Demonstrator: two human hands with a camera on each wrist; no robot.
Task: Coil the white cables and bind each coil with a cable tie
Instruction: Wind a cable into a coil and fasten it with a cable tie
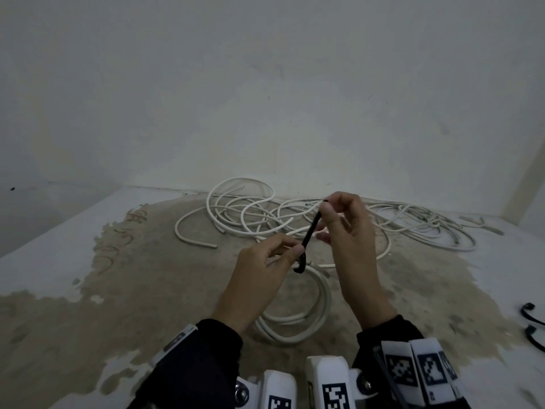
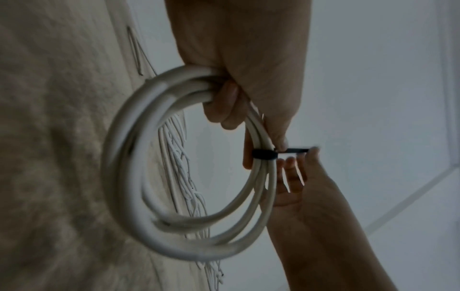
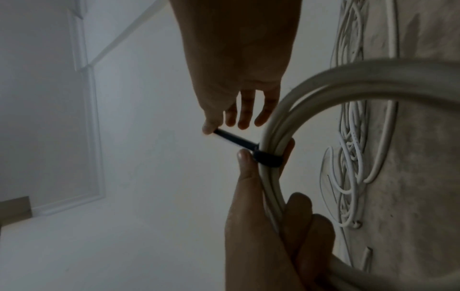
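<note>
My left hand (image 1: 265,261) grips a coil of white cable (image 1: 306,320) that hangs below it above the floor. A black cable tie (image 1: 309,234) is looped round the coil's strands (image 2: 264,154), right by my left thumb (image 3: 245,157). My right hand (image 1: 336,214) pinches the free tail of the tie (image 3: 234,137) between thumb and forefinger, up and away from the coil, its other fingers spread. In the left wrist view the coil (image 2: 129,177) hangs as a ring of several turns from my curled fingers.
A tangle of loose white cables (image 1: 265,214) lies on the stained floor by the wall, spreading to the right (image 1: 427,228). Two spare black cable ties (image 1: 530,320) lie at the right edge. A white wall stands close behind.
</note>
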